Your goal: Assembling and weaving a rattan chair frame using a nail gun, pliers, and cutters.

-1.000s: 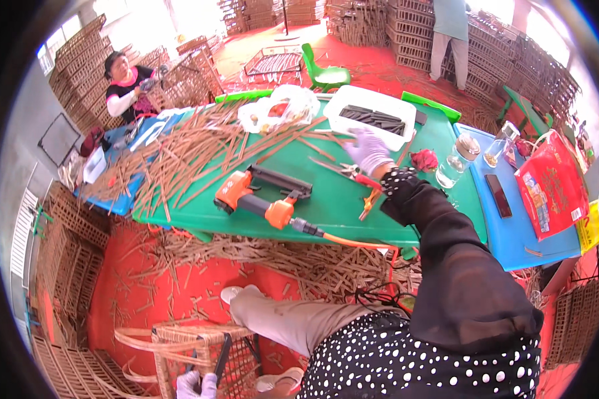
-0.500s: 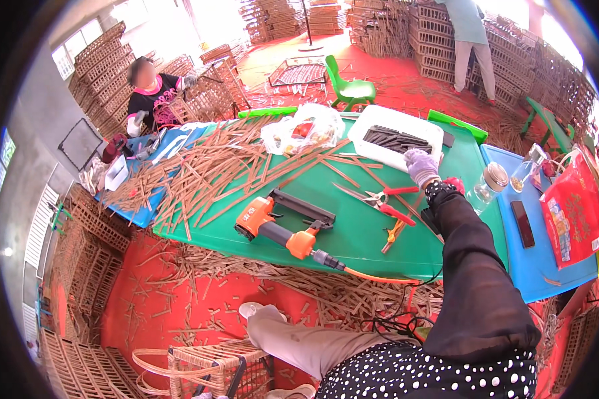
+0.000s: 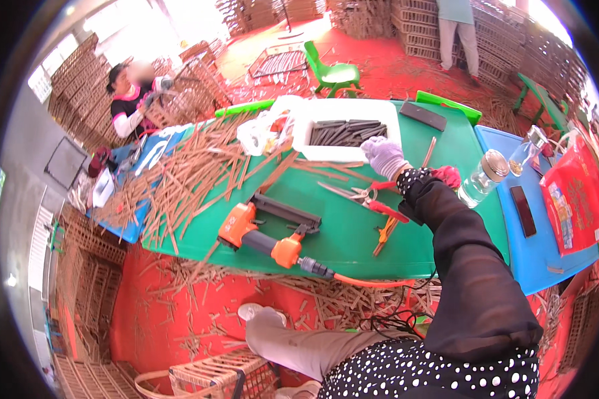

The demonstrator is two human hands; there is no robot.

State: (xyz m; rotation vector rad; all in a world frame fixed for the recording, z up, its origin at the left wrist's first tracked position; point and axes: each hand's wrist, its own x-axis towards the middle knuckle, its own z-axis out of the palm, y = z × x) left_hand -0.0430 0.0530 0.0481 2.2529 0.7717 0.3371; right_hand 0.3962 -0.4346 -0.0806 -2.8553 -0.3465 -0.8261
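Observation:
My right hand (image 3: 383, 158), in a pale lilac glove, reaches across the green table. Its fingers are curled over the front right corner of a white plastic tray (image 3: 301, 137). Inside lie several dark, narrow strips (image 3: 350, 132). Just nearer than the hand are red-handled shears (image 3: 363, 195), with an orange-handled tool (image 3: 384, 233) below them, partly under my sleeve. An orange and black nail gun (image 3: 268, 238) rests on its side, its hose running right. My left hand is out of view.
Loose wooden strips (image 3: 186, 163) cover the table's left half. A clear plastic bag (image 3: 265, 133) touches the tray. A dark block (image 3: 423, 116), a glass jar (image 3: 484, 178), a phone (image 3: 522, 211) and a red bag (image 3: 569, 203) stand rightward. A woven basket (image 3: 223, 376) sits by my leg.
The white tray has shifted left and turned straighter, with my right hand at its corner. More of the dark block behind it shows. The whole view has also swung slightly.

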